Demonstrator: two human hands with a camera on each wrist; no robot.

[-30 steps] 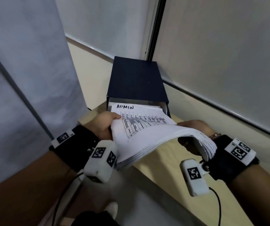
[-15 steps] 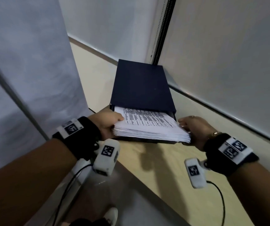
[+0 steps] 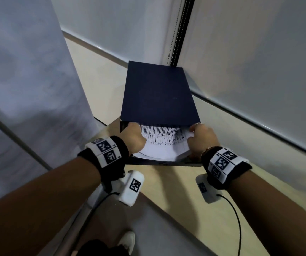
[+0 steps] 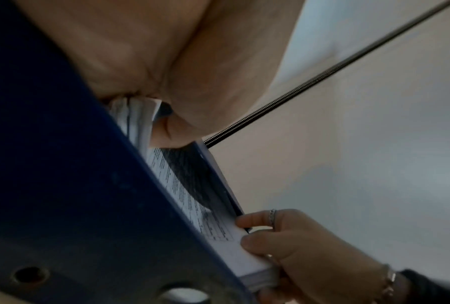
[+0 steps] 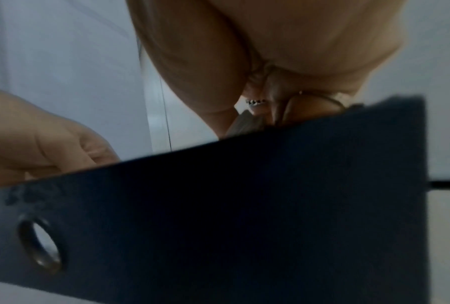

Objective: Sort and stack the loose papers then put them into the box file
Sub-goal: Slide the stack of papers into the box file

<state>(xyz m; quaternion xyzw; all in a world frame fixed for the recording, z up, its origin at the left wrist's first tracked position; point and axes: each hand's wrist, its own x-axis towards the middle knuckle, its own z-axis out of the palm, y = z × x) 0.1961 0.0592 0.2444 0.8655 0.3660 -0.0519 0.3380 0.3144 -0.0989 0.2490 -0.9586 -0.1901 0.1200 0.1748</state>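
Note:
A dark blue box file (image 3: 157,93) lies flat on the wooden table, its open end toward me. A thick stack of printed papers (image 3: 164,145) sits mostly inside it, with the near part sticking out. My left hand (image 3: 132,137) grips the stack's left edge at the file's mouth. My right hand (image 3: 201,137) grips the stack's right near corner, thumb on top, as the left wrist view shows (image 4: 268,240). The file's blue spine (image 5: 218,216) with a metal finger hole (image 5: 40,244) fills the right wrist view, and the papers' edge (image 4: 138,123) shows at my left palm.
The light wooden table (image 3: 176,196) ends in a corner just left of the file. White blinds (image 3: 250,71) with a bead chain (image 3: 176,34) stand close behind and to the right. Grey floor (image 3: 148,233) and a white shoe (image 3: 128,241) lie below.
The curled stack was flattened and laid at the file's mouth, then slid further in. Both hands moved forward with it to the opening.

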